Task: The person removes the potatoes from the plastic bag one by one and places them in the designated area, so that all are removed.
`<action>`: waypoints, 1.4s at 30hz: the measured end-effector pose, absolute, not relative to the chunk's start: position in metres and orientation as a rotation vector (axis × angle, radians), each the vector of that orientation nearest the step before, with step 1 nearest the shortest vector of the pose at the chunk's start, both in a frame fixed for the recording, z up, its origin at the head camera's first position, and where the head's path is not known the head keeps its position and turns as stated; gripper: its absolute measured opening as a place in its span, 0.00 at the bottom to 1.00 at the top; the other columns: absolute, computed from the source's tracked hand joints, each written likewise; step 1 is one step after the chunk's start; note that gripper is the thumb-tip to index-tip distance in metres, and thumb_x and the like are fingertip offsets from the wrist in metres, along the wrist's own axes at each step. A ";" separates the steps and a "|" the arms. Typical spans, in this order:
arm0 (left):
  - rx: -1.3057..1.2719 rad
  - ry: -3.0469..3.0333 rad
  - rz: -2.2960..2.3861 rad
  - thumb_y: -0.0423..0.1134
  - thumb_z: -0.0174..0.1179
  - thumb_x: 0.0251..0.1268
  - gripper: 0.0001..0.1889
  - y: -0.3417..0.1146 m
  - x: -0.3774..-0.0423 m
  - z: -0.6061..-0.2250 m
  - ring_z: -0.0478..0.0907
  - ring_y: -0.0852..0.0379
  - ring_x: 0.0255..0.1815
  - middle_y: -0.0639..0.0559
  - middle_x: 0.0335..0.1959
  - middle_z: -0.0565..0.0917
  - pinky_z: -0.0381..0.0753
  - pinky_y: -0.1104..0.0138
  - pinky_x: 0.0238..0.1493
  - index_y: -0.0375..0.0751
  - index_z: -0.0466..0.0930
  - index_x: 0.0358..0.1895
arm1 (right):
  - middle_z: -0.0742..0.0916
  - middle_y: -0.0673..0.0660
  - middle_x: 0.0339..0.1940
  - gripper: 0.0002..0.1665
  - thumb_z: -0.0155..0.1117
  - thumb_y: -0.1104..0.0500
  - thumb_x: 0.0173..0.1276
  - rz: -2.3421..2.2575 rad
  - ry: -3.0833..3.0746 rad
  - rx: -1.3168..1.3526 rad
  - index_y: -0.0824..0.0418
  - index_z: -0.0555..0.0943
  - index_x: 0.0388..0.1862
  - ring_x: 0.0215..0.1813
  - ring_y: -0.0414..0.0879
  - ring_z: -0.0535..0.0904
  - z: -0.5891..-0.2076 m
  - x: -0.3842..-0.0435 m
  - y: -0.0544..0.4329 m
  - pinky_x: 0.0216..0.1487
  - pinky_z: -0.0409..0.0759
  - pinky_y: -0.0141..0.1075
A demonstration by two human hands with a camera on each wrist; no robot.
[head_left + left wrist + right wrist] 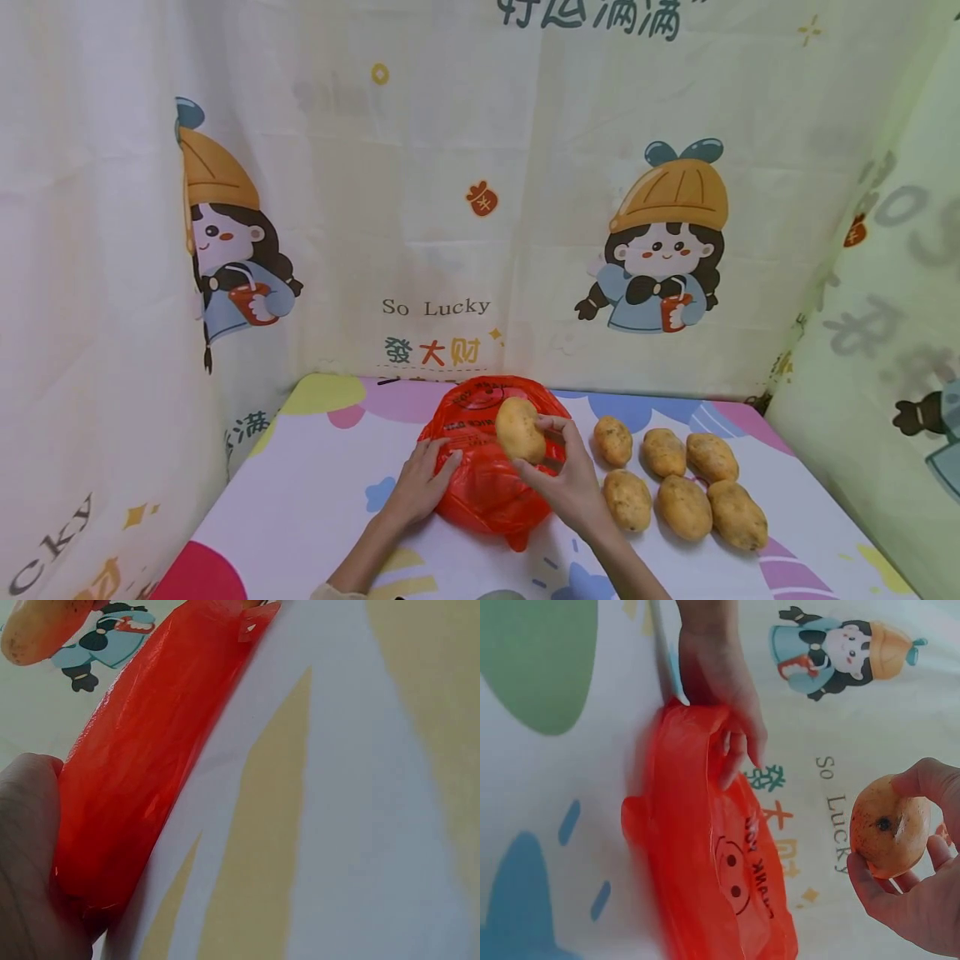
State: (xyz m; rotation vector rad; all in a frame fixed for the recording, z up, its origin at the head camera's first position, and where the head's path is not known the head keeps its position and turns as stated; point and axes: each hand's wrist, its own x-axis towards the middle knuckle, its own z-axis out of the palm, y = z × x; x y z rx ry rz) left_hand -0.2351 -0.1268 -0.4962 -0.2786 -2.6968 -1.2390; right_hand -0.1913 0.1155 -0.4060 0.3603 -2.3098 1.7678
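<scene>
A potato [517,429] is held up over the red plastic bag [491,492] by my right hand [572,483]. In the right wrist view the thumb and fingers of that hand curl round the potato [881,836], and a dark spot shows on its skin. The bag stands on the table with its mouth spread open and printed lettering inside. My left hand [418,487] grips the bag's left rim; in the right wrist view its fingers [735,757] bend over the rim into the mouth. The bag's bottom is hidden.
Several more potatoes [684,507] lie in two rows on the table to the right of the bag. A patterned cloth [300,500] with coloured shapes covers the table. Printed curtains [525,250] hang behind the table and at both sides.
</scene>
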 end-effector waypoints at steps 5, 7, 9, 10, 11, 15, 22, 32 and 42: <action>-0.281 -2.702 -1.238 0.56 0.53 0.77 0.29 -0.126 -0.235 -0.495 0.71 0.37 0.64 0.40 0.65 0.72 0.70 0.36 0.65 0.38 0.72 0.69 | 0.77 0.53 0.66 0.35 0.80 0.61 0.60 1.731 -2.334 0.320 0.56 0.70 0.60 0.68 0.54 0.74 -0.405 -0.188 0.124 0.61 0.82 0.47; -0.283 -2.705 -1.235 0.57 0.53 0.77 0.30 -0.126 -0.235 -0.495 0.71 0.37 0.64 0.40 0.65 0.72 0.70 0.36 0.65 0.38 0.71 0.69 | 0.77 0.53 0.66 0.35 0.79 0.61 0.60 1.715 -2.338 0.317 0.56 0.69 0.61 0.69 0.54 0.73 -0.405 -0.187 0.127 0.61 0.82 0.47; -0.292 -2.705 -1.235 0.58 0.52 0.77 0.30 -0.126 -0.235 -0.495 0.71 0.36 0.64 0.39 0.65 0.72 0.70 0.36 0.65 0.38 0.71 0.69 | 0.77 0.54 0.65 0.35 0.79 0.62 0.60 1.712 -2.329 0.321 0.57 0.69 0.61 0.68 0.55 0.72 -0.407 -0.187 0.130 0.60 0.82 0.44; -0.293 -2.705 -1.236 0.58 0.52 0.77 0.30 -0.126 -0.235 -0.495 0.71 0.36 0.64 0.39 0.65 0.72 0.70 0.36 0.64 0.38 0.71 0.69 | 0.77 0.54 0.65 0.35 0.79 0.63 0.60 1.711 -2.320 0.324 0.57 0.69 0.61 0.69 0.55 0.72 -0.407 -0.186 0.132 0.60 0.82 0.42; -0.290 -2.708 -1.237 0.58 0.52 0.77 0.30 -0.126 -0.235 -0.495 0.71 0.36 0.64 0.39 0.65 0.72 0.70 0.36 0.64 0.38 0.71 0.69 | 0.77 0.54 0.65 0.35 0.79 0.63 0.60 1.711 -2.314 0.329 0.58 0.69 0.61 0.69 0.56 0.72 -0.408 -0.186 0.134 0.59 0.82 0.40; -0.276 -2.711 -1.248 0.56 0.53 0.77 0.30 -0.127 -0.235 -0.495 0.70 0.34 0.66 0.38 0.66 0.71 0.70 0.35 0.65 0.38 0.71 0.70 | 0.76 0.56 0.66 0.34 0.78 0.66 0.60 1.721 -2.290 0.340 0.61 0.69 0.60 0.70 0.58 0.70 -0.410 -0.185 0.142 0.57 0.80 0.33; -0.244 -2.722 -1.260 0.55 0.54 0.77 0.29 -0.126 -0.235 -0.496 0.68 0.35 0.67 0.38 0.69 0.70 0.70 0.35 0.66 0.39 0.70 0.71 | 0.76 0.59 0.69 0.34 0.78 0.67 0.60 1.658 -2.336 0.264 0.61 0.69 0.60 0.71 0.60 0.71 -0.414 -0.182 0.155 0.55 0.80 0.31; -0.232 -2.742 -1.260 0.56 0.53 0.77 0.30 -0.126 -0.236 -0.496 0.68 0.34 0.68 0.38 0.69 0.69 0.69 0.34 0.66 0.39 0.70 0.72 | 0.77 0.60 0.70 0.34 0.78 0.66 0.59 1.552 -2.369 0.193 0.61 0.70 0.60 0.62 0.57 0.78 -0.418 -0.176 0.174 0.53 0.82 0.35; -0.224 -2.742 -1.253 0.57 0.52 0.77 0.31 -0.127 -0.237 -0.496 0.68 0.34 0.68 0.37 0.70 0.69 0.69 0.34 0.66 0.40 0.70 0.72 | 0.77 0.58 0.59 0.36 0.77 0.72 0.56 1.478 -2.263 0.229 0.69 0.69 0.60 0.60 0.33 0.71 -0.421 -0.173 0.200 0.51 0.79 0.24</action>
